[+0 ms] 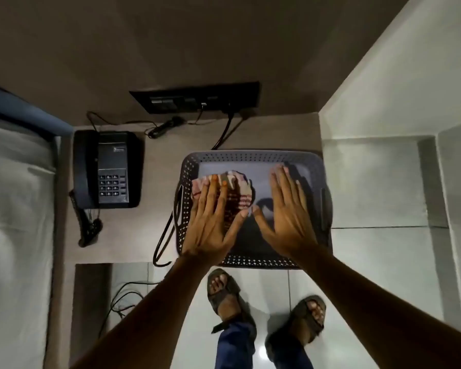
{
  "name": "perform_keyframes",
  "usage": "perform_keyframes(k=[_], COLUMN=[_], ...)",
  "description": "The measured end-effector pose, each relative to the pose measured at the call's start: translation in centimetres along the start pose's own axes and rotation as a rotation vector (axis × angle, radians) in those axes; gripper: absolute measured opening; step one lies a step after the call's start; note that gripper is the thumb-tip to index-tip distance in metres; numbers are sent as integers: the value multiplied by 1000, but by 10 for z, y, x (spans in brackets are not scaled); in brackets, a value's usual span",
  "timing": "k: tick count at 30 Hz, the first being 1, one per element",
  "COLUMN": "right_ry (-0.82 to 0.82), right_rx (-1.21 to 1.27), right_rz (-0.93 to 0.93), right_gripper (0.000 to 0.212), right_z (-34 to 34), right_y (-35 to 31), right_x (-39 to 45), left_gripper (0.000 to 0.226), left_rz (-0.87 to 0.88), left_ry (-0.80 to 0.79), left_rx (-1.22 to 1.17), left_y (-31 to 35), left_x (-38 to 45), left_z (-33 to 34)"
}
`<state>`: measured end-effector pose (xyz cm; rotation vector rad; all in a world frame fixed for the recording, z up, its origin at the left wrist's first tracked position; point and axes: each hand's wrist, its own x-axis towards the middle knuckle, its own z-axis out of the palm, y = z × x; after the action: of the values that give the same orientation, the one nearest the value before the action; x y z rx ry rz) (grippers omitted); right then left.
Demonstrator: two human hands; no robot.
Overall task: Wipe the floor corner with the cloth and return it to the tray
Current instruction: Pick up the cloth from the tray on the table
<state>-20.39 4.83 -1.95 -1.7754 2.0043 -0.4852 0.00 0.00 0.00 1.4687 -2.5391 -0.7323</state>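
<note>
A red-and-white checked cloth [240,189] lies crumpled in the left half of a dark perforated plastic tray [250,157] on a bedside table. My left hand [214,217] hovers flat over the cloth, fingers spread, covering its near part; I cannot tell whether it touches. My right hand [288,211] is spread open above the tray's bare right half and holds nothing. The floor corner [426,182] of pale tiles lies to the right of the tray, between white walls.
A black desk phone [107,169] sits left of the tray, its cord hanging off the table edge. A wall socket panel [197,99] with cables is behind. A bed [16,209] stands at the left. My sandalled feet [266,307] stand on the tiles below.
</note>
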Motion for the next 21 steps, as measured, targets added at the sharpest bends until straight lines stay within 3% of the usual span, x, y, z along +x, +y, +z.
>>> perform_keyframes(k=[3,9,14,21], right_ry=[15,-12,22,56], right_rx=[-52,-260,-249,-210], right_rz=[59,10,-6,-17], right_gripper=[93,93,93,85], right_z=[26,55,60,62], right_y=[23,42,44,49], right_x=[13,17,16,16], left_gripper=[86,94,102,80], left_rz=[-148,-75,-50,-51], left_ry=[-105,-97,-76,-99], left_rx=[-7,200,247,227], left_y=[-18,-42,-50,-48], left_x=[22,31,34,34], left_z=[20,52,62,60])
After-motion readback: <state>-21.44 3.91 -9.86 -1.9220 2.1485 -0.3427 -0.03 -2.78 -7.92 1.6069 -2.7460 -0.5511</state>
